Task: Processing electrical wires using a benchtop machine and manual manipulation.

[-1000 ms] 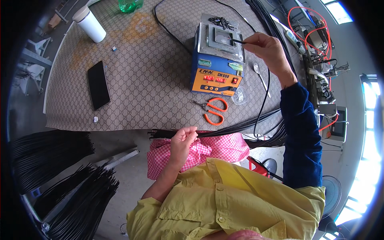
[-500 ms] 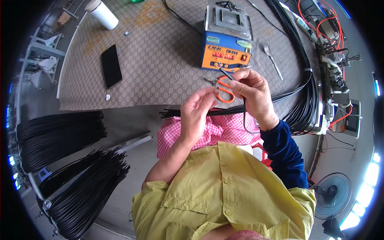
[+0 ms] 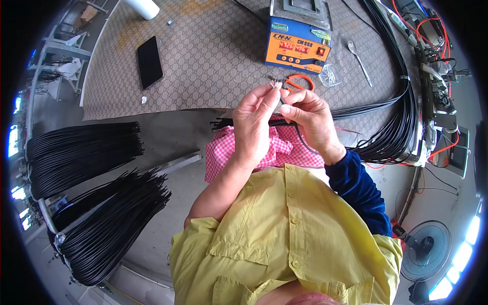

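Both hands meet above my lap and pinch the bare end of a black cable (image 3: 299, 136). My left hand (image 3: 255, 122) holds the stripped wire tips between thumb and fingers. My right hand (image 3: 310, 119) grips the same cable just beside it, and the cable loops down under that wrist. A bundle of black cables (image 3: 223, 123) lies across my knees on a pink checked cloth (image 3: 223, 150). Just beyond the fingertips lie orange-handled scissors (image 3: 300, 81) and a blue and orange solder pot (image 3: 299, 43) on the patterned table mat (image 3: 213, 56).
A black phone (image 3: 150, 61), a white cup (image 3: 144, 7) and a spoon (image 3: 358, 58) lie on the mat. A thick loop of black cables (image 3: 401, 117) curves along the right. Two racks of cut black cables (image 3: 86, 155) stand at the left. A fan (image 3: 426, 249) sits lower right.
My right hand came back from the solder pot with the cable end and joined my left hand, which rose from my lap; both now pinch the wire tips.
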The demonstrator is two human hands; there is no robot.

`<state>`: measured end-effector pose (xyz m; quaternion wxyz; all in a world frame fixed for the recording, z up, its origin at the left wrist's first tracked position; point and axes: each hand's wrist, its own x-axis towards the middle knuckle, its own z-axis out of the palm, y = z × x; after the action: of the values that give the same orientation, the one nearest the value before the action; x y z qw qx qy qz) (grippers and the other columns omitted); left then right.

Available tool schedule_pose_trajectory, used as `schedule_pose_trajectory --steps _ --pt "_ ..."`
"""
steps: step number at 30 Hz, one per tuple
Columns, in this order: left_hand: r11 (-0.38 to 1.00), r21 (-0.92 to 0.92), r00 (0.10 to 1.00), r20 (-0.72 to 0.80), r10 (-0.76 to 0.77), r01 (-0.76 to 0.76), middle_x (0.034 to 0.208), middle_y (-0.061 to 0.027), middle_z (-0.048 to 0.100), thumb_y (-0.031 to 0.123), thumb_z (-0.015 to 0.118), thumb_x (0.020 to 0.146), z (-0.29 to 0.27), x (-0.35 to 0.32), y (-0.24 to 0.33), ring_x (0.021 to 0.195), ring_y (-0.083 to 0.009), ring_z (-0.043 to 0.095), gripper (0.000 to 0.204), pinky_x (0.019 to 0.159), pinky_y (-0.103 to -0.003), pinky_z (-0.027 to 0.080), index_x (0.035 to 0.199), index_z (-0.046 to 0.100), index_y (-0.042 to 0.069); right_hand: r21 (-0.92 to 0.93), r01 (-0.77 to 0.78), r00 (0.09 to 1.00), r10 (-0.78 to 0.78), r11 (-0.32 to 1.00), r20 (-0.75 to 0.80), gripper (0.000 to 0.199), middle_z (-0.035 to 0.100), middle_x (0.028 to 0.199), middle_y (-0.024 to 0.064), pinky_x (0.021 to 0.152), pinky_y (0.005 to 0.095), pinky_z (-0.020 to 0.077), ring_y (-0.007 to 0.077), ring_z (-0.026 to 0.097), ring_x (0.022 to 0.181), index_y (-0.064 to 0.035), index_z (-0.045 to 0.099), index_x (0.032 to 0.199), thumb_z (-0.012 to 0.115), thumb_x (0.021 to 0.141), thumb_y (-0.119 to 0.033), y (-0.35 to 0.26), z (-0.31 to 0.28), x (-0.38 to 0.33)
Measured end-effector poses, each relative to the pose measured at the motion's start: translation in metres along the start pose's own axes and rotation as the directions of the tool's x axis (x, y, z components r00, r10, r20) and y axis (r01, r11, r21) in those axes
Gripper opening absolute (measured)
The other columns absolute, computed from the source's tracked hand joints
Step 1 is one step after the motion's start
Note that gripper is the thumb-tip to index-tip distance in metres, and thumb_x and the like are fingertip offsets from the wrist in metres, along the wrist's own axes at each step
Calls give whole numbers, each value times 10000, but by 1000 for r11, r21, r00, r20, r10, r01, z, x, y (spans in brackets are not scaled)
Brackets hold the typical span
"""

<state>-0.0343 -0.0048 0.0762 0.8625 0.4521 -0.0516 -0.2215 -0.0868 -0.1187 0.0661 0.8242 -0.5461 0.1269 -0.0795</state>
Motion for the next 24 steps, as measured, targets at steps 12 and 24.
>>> schedule_pose_trajectory --steps 12,24 --pt "989 -123 995 61 -75 82 790 -80 581 64 552 826 -28 -1 -7 672 -122 537 171 611 -232 428 980 562 -10 -933 355 884 -306 -56 354 290 516 863 156 750 398 417 330 500 841 -15 545 935 543 647 22 38 -60 48" --pt "988 -52 989 26 -146 147 760 -58 538 40 495 849 -39 -2 -4 687 -125 486 210 647 -230 402 1044 550 -18 -502 -211 970 243 839 0 363 505 682 -3 554 184 386 57 488 604 26 522 1067 569 817 -233 -20 -26 26"
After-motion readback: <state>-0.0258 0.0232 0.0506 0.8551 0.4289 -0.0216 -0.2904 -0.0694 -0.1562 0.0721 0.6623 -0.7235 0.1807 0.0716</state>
